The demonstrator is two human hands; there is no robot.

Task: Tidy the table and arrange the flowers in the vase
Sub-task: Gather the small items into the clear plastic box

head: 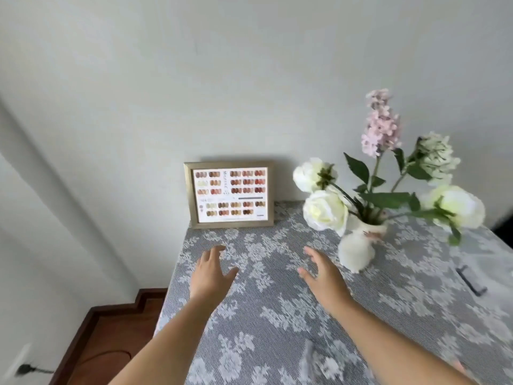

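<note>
A white vase (356,250) stands on the table at the right, holding white flowers (324,209) and a tall pink flower spike (381,126) with green leaves. My right hand (323,275) hovers open just left of the vase, palm turned toward it and not touching it. Further left, my left hand (212,272) is also open with fingers spread, above the grey floral tablecloth (277,315). Neither hand holds anything.
A gold picture frame (229,194) with a colour chart leans on the wall at the table's back left. A small dark object (472,280) lies at the right. The table's left edge drops to a wooden floor (111,343).
</note>
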